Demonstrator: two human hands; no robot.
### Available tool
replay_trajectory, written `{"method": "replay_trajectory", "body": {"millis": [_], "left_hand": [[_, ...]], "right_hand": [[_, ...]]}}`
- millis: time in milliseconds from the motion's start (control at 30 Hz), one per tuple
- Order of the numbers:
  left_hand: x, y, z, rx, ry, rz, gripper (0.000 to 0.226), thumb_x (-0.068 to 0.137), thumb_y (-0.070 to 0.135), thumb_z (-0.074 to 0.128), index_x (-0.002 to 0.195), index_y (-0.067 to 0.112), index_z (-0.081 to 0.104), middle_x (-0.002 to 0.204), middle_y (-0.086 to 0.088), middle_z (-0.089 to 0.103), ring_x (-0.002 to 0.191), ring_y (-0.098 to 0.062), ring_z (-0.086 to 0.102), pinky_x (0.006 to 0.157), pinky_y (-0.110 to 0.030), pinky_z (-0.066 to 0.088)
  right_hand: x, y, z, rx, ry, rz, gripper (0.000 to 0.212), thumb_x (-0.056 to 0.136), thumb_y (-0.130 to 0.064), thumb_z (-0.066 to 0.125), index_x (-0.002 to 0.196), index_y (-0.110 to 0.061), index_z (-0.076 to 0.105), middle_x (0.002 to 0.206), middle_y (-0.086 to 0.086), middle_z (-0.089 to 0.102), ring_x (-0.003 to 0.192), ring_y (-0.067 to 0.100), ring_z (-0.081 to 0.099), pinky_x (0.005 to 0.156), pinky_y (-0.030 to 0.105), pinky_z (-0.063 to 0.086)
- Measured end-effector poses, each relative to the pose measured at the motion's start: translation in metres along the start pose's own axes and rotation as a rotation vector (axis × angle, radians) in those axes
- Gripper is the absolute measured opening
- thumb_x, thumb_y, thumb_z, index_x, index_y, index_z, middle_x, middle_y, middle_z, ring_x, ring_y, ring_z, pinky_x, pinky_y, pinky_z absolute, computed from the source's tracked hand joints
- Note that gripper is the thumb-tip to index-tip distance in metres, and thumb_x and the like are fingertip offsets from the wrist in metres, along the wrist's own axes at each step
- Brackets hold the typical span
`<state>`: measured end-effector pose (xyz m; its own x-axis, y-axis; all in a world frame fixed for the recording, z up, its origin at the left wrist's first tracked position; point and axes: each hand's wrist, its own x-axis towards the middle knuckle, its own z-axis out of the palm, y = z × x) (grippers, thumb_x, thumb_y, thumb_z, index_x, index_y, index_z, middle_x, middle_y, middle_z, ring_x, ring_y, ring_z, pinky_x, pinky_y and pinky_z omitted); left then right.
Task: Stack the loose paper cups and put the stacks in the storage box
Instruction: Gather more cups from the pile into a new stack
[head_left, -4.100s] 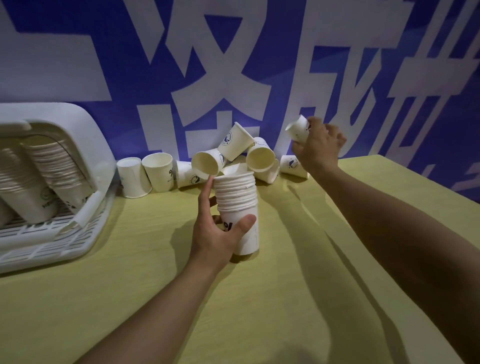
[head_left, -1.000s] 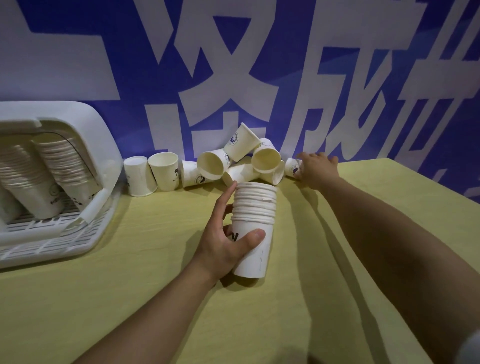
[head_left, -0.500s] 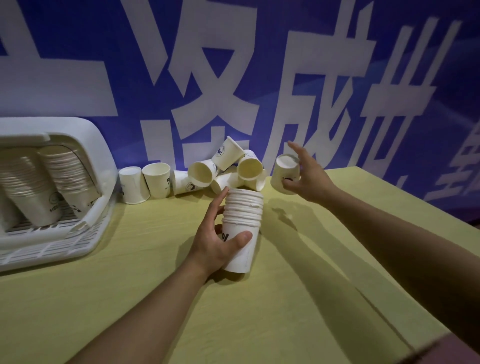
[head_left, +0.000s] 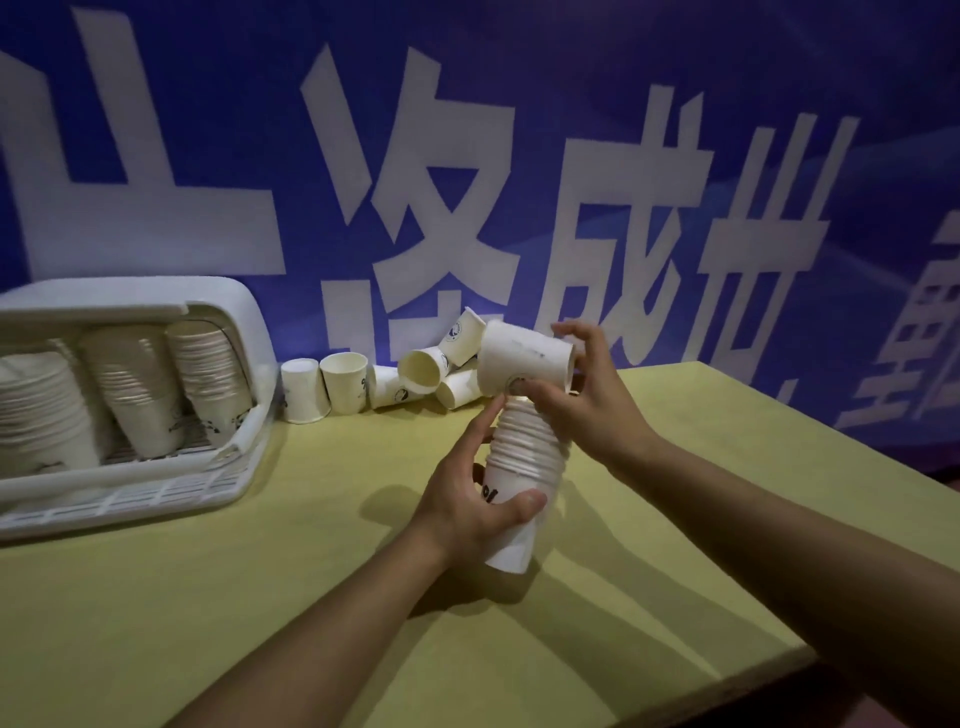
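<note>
Two hands work above the yellow table (head_left: 208, 597). Left hand (head_left: 467, 499): fingers and thumb curled round the lower part of a stack of nested paper cups (head_left: 524, 457), holding it roughly upright near the table's middle; whether its base touches the surface cannot be told. Right hand (head_left: 582, 384): grips a single paper cup (head_left: 519, 358) from the right side, thumb below and fingers arched over its far end. This cup lies on its side directly above the stack's top rim, touching or nearly touching it; the blur does not settle which.

Loose cups (head_left: 415, 374) remain at the back of the table against the blue banner (head_left: 675, 104) with large white characters. Furthest left, one cup stands inverted; just beside it one stands mouth up. To their right several lie tipped over in a small heap, one leaning against the banner.

Storage box (head_left: 244, 312): white plastic, on the table's left side, lying with its opening toward the camera. It contains at least three stacks of cups (head_left: 156, 384), all leaning. Its slotted lower panel (head_left: 130, 493) rests on the table in front.
</note>
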<state>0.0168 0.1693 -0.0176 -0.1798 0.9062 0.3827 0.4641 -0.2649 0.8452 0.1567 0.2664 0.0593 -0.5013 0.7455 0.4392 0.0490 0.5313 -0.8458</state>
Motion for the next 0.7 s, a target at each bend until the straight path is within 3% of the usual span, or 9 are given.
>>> {"method": "replay_trajectory", "body": {"millis": [67,233,333,433,567,700], "left_hand": [[-0.010,0.001,-0.009,0.030,0.028,-0.013,0.103,0.061,0.068,0.073,0.136,0.079,0.003,0.125,0.033,0.042,0.105,0.011,0.053,0.076,-0.013,0.048],[-0.036,0.000,-0.036,0.046,0.131,-0.030,0.106,0.058,0.067,0.075,0.131,0.083,0.000,0.127,0.036,0.041,0.110,0.004,0.053,0.084,-0.020,0.051],[-0.053,-0.001,-0.058,0.026,0.200,-0.054,0.104,0.056,0.069,0.072,0.131,0.081,0.002,0.129,0.033,0.041,0.110,0.004,0.052,0.079,-0.016,0.049],[-0.068,-0.002,-0.081,0.031,0.263,-0.072,0.104,0.056,0.068,0.073,0.131,0.082,0.002,0.129,0.030,0.040,0.110,0.005,0.052,0.074,-0.013,0.048],[-0.086,-0.006,-0.108,0.051,0.331,-0.078,0.114,0.056,0.065,0.076,0.138,0.078,-0.002,0.133,0.029,0.040,0.111,0.008,0.054,0.076,-0.010,0.051],[-0.103,-0.008,-0.140,0.059,0.403,-0.105,0.116,0.056,0.060,0.079,0.137,0.078,-0.002,0.140,0.022,0.040,0.122,0.002,0.050,0.085,-0.016,0.049]], "right_hand": [[-0.005,-0.002,0.012,0.048,-0.052,0.011,0.056,0.091,-0.024,0.070,0.132,-0.045,0.037,0.121,-0.009,0.051,0.098,0.017,0.064,0.067,0.024,0.059],[-0.009,-0.012,0.046,0.144,-0.067,0.046,0.013,0.103,-0.036,0.049,0.114,-0.029,0.049,0.118,-0.004,0.058,0.101,0.017,0.063,0.069,0.026,0.055],[-0.007,-0.014,0.067,0.154,-0.122,0.013,0.026,0.098,-0.037,0.058,0.121,-0.031,0.046,0.112,-0.007,0.065,0.102,0.012,0.067,0.078,0.028,0.057],[-0.007,-0.020,0.089,0.091,-0.244,-0.055,0.047,0.098,-0.035,0.058,0.135,-0.051,0.033,0.113,-0.018,0.061,0.100,-0.002,0.063,0.076,0.016,0.053],[-0.007,-0.025,0.122,0.016,-0.282,-0.142,0.036,0.096,-0.051,0.050,0.132,-0.049,0.049,0.123,-0.011,0.060,0.112,0.004,0.058,0.093,0.035,0.053],[-0.009,-0.034,0.159,0.023,-0.298,-0.196,0.037,0.095,-0.054,0.053,0.132,-0.048,0.052,0.131,-0.013,0.056,0.110,-0.004,0.054,0.086,0.020,0.045]]}}
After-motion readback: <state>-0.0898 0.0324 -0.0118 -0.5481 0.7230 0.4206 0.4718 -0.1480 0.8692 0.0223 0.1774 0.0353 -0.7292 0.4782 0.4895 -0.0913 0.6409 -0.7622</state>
